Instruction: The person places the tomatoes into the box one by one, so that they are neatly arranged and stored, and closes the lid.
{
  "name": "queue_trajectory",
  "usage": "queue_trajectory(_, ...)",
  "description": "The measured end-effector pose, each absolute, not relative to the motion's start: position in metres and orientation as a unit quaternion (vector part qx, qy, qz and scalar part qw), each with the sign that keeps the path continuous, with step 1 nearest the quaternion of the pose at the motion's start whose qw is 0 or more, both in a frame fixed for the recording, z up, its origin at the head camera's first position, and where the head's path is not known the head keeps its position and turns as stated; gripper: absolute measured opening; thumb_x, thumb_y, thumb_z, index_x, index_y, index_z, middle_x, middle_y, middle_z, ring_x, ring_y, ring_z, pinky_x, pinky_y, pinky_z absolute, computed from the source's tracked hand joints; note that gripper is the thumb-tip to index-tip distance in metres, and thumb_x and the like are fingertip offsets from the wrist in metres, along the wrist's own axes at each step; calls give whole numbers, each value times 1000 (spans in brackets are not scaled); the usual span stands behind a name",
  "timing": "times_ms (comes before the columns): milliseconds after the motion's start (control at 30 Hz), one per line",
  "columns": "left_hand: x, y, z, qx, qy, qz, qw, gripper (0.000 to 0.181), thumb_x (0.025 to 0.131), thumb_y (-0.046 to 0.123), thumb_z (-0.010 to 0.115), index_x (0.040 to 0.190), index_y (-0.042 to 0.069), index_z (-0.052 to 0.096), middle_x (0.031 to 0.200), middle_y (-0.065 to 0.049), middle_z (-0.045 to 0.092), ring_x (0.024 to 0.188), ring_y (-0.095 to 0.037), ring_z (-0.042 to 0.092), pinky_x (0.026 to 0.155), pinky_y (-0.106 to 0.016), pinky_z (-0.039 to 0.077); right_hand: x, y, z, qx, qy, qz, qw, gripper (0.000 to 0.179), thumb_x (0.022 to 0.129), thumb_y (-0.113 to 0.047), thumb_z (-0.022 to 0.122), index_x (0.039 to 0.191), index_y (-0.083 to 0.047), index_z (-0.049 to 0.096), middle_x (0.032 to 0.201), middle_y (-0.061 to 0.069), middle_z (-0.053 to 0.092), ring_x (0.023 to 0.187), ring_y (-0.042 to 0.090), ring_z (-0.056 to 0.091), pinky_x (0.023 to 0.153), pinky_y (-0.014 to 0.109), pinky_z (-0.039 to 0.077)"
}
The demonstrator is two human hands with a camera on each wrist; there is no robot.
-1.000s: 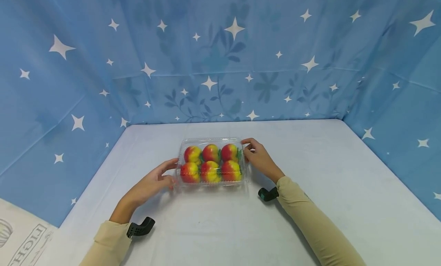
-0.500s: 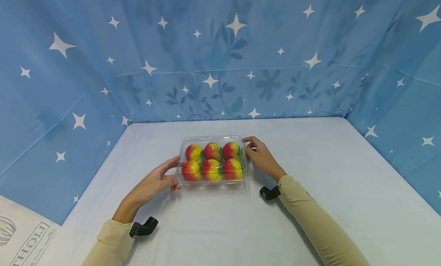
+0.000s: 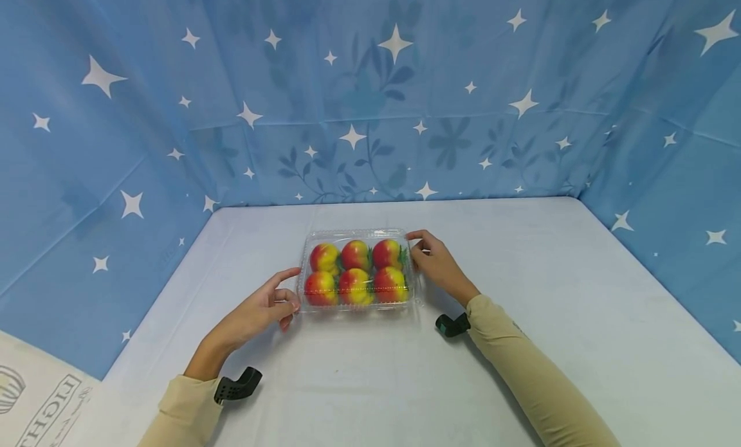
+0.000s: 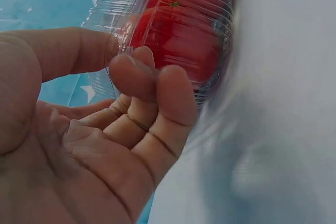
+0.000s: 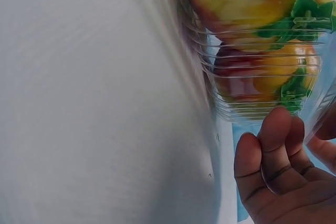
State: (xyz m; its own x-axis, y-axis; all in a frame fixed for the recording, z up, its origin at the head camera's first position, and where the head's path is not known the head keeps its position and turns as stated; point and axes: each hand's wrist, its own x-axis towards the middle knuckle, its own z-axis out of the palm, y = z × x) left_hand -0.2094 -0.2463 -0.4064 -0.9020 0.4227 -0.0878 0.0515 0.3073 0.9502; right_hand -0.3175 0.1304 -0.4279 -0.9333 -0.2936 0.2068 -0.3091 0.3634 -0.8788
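A clear plastic clamshell box (image 3: 359, 233) lies on the white table, lid down. Inside it sit several round red-and-yellow fruits (image 3: 356, 286) with green leaves, in two rows. At the box's left side, the left hand (image 3: 249, 315) pinches the rim between thumb and bent fingers; in the left wrist view the thumb (image 4: 79, 51) meets the edge and the fingertips lie just beneath. The right hand (image 3: 439, 264) grips the rim at the right side, its fingertips (image 5: 275, 124) close under the ribbed wall. Its thumb is mostly cut off in the right wrist view.
White cloth covers the table (image 3: 359, 383) around the box. A blue curtain (image 3: 370, 112) with white stars hangs behind and at both sides. Black wrist cameras (image 3: 238, 384) are worn on both forearms. Printed pale fabric (image 3: 40, 395) shows at the lower left.
The left hand's fingers have curled in and shifted slightly left along the box's edge. The right hand keeps its place. The view has shifted a little; the box has hardly moved.
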Motion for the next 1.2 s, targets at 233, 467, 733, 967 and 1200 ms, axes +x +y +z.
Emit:
queue_trajectory(233, -209, -246, -406, 139, 792, 569, 169, 76, 109, 9, 57, 169, -1, 10, 87, -15, 60, 69, -21, 55, 79, -34, 54, -318, 132, -428, 179, -825, 535, -3, 43, 106, -11, 48, 147, 1, 53, 90, 12, 60, 79, 27, 57, 87, 44, 50)
queue_trajectory(467, -208, -245, -405, 151, 791, 571, 157, 75, 108, 7, 57, 167, -7, 13, 84, -17, 59, 66, -21, 55, 76, -34, 55, -318, 132, -429, 177, -824, 538, -7, 43, 108, -11, 47, 149, 2, 51, 86, 8, 59, 79, 25, 56, 82, 41, 50)
queue_trajectory(733, -207, -241, -407, 143, 783, 589, 142, 77, 105, 3, 57, 168, -7, 14, 77, -8, 56, 65, -21, 53, 65, -31, 53, -319, 131, -429, 175, -821, 544, -6, 43, 108, -10, 48, 149, 2, 50, 78, 5, 55, 77, 29, 55, 79, 39, 46)
queue_trajectory(967, -208, -241, -408, 130, 783, 591, 144, 76, 106, 5, 58, 168, -3, 15, 76, -7, 57, 65, -22, 54, 68, -33, 53, -317, 132, -430, 171, -824, 541, -7, 42, 108, -12, 49, 147, 0, 53, 79, 9, 56, 78, 28, 55, 80, 39, 47)
queue_trajectory(1200, -209, -244, -406, 131, 808, 559, 131, 77, 107, 11, 57, 170, 4, 15, 102, -23, 66, 79, -31, 64, 79, -38, 58, -317, 131, -429, 175, -827, 534, 8, 42, 109, -14, 49, 148, 0, 55, 79, 9, 57, 76, 27, 55, 79, 40, 47)
